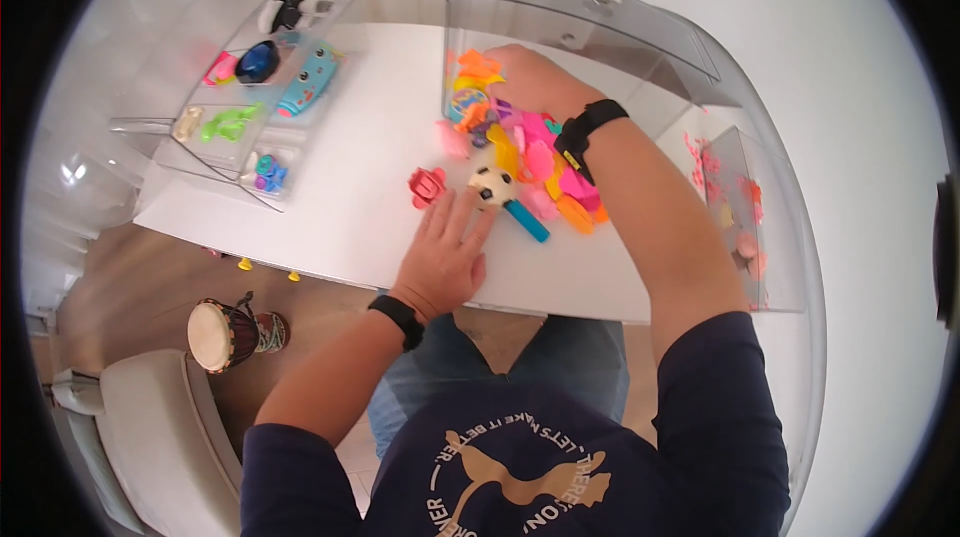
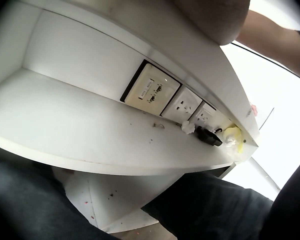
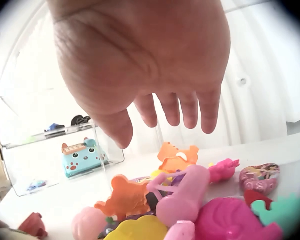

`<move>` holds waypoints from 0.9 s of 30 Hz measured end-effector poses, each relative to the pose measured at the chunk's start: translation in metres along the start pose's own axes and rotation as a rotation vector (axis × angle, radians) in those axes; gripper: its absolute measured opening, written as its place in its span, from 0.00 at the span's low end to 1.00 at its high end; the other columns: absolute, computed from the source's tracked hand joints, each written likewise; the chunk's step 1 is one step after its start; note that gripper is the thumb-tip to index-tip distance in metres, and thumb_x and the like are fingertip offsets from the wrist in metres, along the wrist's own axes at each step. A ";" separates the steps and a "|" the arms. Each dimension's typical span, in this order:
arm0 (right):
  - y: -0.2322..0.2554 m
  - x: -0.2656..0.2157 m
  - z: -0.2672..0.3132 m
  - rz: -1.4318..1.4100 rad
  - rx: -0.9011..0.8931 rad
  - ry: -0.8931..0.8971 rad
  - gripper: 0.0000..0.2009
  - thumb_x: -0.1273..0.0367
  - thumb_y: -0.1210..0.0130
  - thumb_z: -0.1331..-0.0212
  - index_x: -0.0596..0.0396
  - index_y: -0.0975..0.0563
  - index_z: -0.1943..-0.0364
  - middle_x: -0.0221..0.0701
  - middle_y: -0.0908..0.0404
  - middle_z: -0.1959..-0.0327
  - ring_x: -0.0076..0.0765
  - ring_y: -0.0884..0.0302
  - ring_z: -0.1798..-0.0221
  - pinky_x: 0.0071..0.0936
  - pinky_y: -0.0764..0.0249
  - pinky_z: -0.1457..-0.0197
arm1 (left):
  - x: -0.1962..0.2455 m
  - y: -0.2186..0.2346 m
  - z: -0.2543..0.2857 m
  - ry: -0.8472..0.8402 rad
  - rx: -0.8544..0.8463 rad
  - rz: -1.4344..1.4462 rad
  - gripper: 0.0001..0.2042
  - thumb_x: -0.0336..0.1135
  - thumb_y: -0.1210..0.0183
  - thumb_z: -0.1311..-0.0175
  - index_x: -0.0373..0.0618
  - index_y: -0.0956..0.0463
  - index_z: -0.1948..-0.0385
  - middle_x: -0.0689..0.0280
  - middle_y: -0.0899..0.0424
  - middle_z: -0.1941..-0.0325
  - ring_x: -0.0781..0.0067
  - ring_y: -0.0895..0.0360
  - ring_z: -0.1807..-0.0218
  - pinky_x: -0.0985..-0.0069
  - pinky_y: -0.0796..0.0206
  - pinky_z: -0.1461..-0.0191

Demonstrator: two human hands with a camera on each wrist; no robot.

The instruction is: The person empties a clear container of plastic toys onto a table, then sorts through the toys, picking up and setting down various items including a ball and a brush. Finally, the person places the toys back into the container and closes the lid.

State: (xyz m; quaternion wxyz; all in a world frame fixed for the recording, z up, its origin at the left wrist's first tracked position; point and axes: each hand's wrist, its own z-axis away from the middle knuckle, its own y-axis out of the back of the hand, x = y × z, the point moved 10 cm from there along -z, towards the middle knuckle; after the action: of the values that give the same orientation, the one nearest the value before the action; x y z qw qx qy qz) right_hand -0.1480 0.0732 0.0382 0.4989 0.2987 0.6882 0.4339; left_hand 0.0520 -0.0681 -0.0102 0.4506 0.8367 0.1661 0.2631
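Observation:
My left hand (image 1: 445,262) lies palm down near the table's front edge, fingers extended, fingertips right at a soccer-ball toy (image 1: 490,186). A blue stick (image 1: 527,221) juts out below that ball, and a red flower-shaped toy (image 1: 427,187) sits just left of it. Over the back of a colourful toy pile, my right hand (image 3: 145,60) hangs with its fingers loosely extended and nothing between them. Beneath it in the right wrist view are orange animal-shaped pieces (image 3: 125,196), a light pink toy (image 3: 182,197), a magenta swirl (image 3: 235,220) and a yellow piece (image 3: 137,229).
At left stands a clear compartment case (image 1: 230,117) with small toys and a blue cartoon-faced toy (image 1: 310,80). A transparent box (image 1: 580,7) stands behind the pile, another clear container (image 1: 760,227) at right. A drum (image 1: 225,335) is on the floor. Sockets (image 2: 185,105) show below the tabletop.

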 end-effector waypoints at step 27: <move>-0.062 0.006 -0.027 0.101 -0.162 -0.153 0.15 0.75 0.51 0.42 0.58 0.21 0.51 0.48 0.19 0.51 0.56 0.21 0.48 0.43 0.25 0.44 | -0.002 0.008 0.000 0.027 0.027 -0.022 0.33 0.33 0.38 0.53 0.46 0.31 0.38 0.48 0.36 0.30 0.40 0.37 0.31 0.48 0.44 0.30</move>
State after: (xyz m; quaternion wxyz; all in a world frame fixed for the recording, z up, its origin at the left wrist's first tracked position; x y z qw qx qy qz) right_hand -0.1745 0.0426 -0.0161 0.5499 0.3239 0.5948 0.4888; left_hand 0.0507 -0.0730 -0.0036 0.4400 0.8371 0.1851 0.2672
